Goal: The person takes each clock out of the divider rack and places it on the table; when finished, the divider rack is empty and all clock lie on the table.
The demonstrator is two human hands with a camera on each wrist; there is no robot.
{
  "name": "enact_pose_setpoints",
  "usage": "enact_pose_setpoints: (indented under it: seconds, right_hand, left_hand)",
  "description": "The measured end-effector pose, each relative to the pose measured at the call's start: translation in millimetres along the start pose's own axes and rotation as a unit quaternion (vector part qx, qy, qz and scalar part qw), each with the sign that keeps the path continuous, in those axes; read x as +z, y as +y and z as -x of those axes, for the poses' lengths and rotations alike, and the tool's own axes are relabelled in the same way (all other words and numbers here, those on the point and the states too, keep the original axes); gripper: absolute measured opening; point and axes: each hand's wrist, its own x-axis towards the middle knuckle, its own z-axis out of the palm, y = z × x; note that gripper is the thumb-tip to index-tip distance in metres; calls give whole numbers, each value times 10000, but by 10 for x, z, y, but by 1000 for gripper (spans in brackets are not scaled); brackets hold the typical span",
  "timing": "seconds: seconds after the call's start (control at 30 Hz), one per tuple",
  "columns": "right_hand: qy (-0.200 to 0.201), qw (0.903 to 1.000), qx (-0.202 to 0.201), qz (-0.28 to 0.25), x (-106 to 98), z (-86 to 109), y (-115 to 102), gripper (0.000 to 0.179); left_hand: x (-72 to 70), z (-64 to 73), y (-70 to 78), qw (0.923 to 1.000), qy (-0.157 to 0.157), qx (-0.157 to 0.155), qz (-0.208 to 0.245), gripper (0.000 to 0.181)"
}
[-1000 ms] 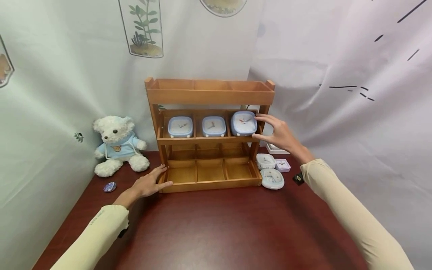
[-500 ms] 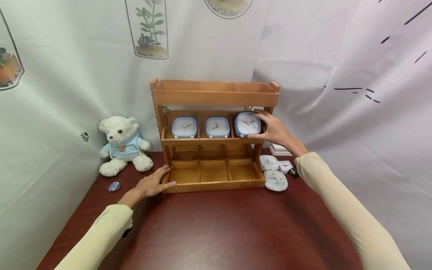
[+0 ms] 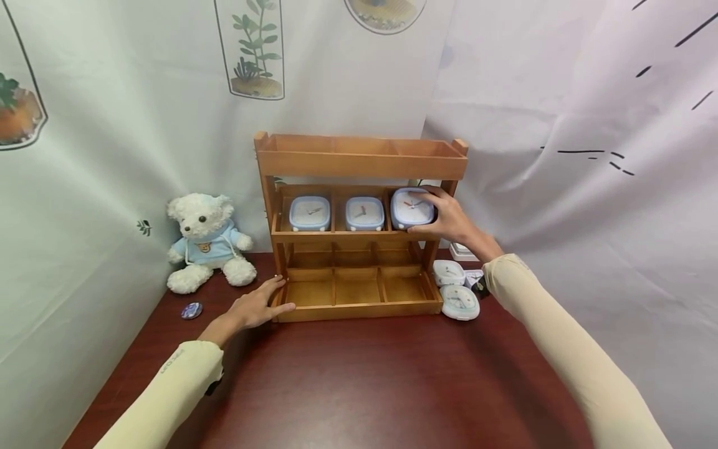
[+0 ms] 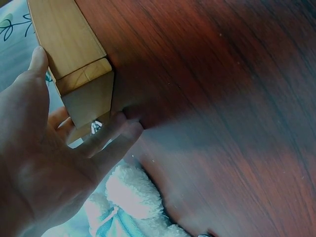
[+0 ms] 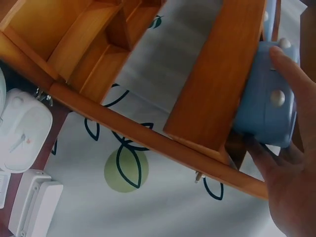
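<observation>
My right hand holds a blue square alarm clock in the right compartment of the middle tier of a wooden shelf. In the right wrist view, thumb and fingers go round the clock's blue side, which has white feet. Two similar blue clocks fill the other compartments: one at the left, one in the middle. My left hand rests on the shelf's lower left corner. In the left wrist view its thumb lies against the wooden front and the extended fingers reach along the end.
Right of the shelf stand a white clock, a rounded pale clock and a small lilac clock, with white boxes behind. A white teddy bear and a small round tin are at left. Fabric walls enclose the table.
My right hand has moved farther over the right blue clock, closing its fingers and thumb on it. The left hand stays at the shelf corner. The head view has shifted slightly.
</observation>
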Motion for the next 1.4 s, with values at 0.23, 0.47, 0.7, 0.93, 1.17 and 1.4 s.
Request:
enact_pose_setpoints:
  seconds: [0.23,0.47,0.7,0.93,1.17,1.4]
  right_hand:
    - [112,9998,148,-5,-156,42,-97,83]
    - [76,9998,187,88,-281,164,-138,83]
    - [76,9996,262,80,-389,344,-143,85]
    - [36,9990,425,112,-495,539,-141,83]
    - [59,9991,372,216,-590,676,-117,85]
    - [-30,9977,577,364,-768,942,-49,87]
  left_hand:
    - [-6,-9,27,10000,13,68,15,86]
    - [0,4,25,10000,-12,81,-15,88]
    - [-3,-2,24,9999,-1,136,-13,85]
    - [-17,-5,8,9998,19,218,25,93]
    - [-40,17,7,9996,87,256,-5,88]
    - [-50,35,32,9996,50,275,3,90]
